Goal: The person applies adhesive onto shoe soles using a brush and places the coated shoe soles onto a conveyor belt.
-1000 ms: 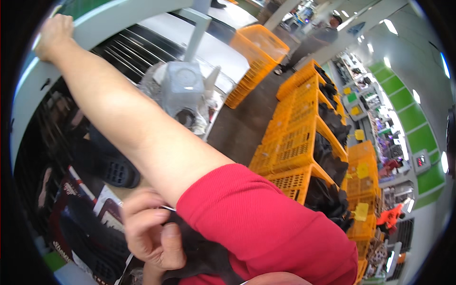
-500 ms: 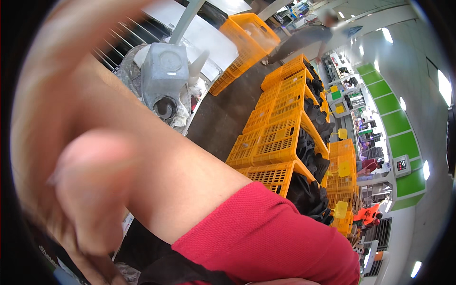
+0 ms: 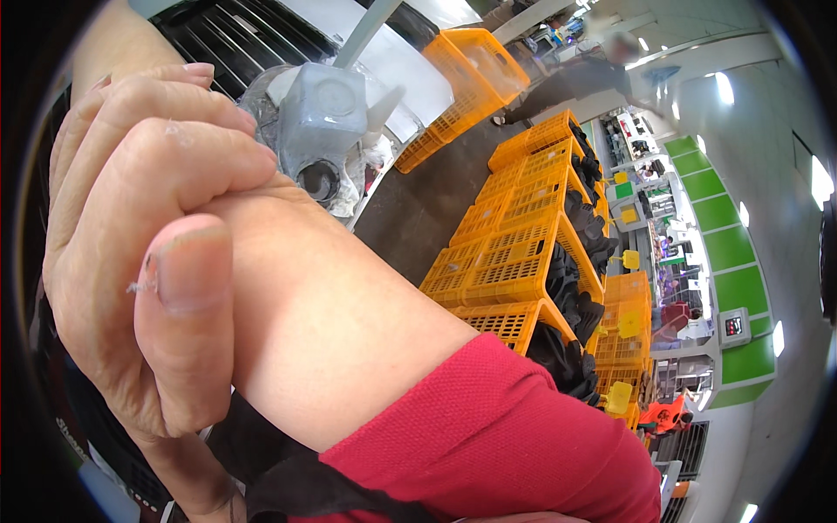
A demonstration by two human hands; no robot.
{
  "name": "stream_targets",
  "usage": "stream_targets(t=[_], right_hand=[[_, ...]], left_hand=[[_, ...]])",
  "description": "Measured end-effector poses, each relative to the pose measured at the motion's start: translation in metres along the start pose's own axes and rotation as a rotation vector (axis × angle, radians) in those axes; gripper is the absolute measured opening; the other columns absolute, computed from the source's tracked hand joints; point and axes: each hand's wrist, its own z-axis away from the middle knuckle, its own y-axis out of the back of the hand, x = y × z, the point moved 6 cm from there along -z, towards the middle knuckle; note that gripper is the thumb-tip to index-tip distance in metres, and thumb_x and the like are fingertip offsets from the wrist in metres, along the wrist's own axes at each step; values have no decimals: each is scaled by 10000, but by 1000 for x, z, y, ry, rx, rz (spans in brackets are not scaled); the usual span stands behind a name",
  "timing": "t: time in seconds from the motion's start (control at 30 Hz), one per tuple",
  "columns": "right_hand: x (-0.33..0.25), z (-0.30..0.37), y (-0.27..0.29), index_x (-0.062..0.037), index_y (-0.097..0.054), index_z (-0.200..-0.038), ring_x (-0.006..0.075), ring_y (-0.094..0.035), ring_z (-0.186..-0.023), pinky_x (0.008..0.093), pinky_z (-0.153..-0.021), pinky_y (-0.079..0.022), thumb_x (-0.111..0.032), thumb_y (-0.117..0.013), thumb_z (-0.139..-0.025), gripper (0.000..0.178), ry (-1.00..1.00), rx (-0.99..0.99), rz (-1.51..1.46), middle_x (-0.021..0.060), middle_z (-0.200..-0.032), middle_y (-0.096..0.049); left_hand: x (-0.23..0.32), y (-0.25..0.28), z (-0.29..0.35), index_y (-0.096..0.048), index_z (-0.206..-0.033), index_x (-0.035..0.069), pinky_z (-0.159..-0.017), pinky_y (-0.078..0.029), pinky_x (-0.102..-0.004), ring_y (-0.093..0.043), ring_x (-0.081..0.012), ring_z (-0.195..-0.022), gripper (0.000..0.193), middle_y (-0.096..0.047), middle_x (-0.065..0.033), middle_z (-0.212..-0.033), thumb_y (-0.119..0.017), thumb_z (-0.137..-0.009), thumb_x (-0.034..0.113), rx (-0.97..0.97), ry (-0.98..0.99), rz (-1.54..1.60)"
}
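My left hand [image 3: 131, 200] is wrapped round my bare right arm [image 3: 331, 270], fingers over the top and thumb pointing up on the near side. A bit of pale fluff or residue clings beside the thumbnail. The right arm comes out of a red short sleeve [image 3: 488, 418] at the lower right. Past the left hand, skin that seems to be my right forearm [image 3: 122, 44] runs out at the upper left; the right hand itself is not seen. Beyond the arm stands a translucent square plastic container [image 3: 323, 109] with a dark round opening [image 3: 319, 180], beside a pale cone-shaped nozzle [image 3: 380, 112].
Yellow plastic crates [image 3: 510, 253] filled with black pieces stand in stacked rows to the right. Another yellow crate [image 3: 471, 78] sits beyond a white tabletop [image 3: 410, 96]. A black slatted rack [image 3: 244, 39] is at the upper left. A person in dark clothes [image 3: 575, 87] is far off.
My left hand, blurred and with its thumb off the arm before, has come to rest gripping the right arm. The view has shifted slightly, so the crates sit a little further right.
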Motion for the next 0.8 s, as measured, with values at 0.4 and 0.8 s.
stream_targets(t=[0.4,0.8], right_hand=[[37,5,0,-191,-659,-977,357,-654,-871,448,-769,-504,-210,-621,-755,225,-31,16,117,168,-880,-677],[119,13,-4,-203,-656,-983,362,-651,-874,446,-767,-502,-211,-609,-767,222,-90,26,208,170,-883,-675]], left_hand=[[-7,-7,24,-648,-912,18,-1016,-377,-464,-563,-327,-1096,408,-638,-173,-1008,-360,-896,307,172,113,67],[-6,-35,24,-657,-905,26,-996,-382,-461,-569,-323,-1085,403,-646,-158,-994,-374,-885,313,93,67,169]])
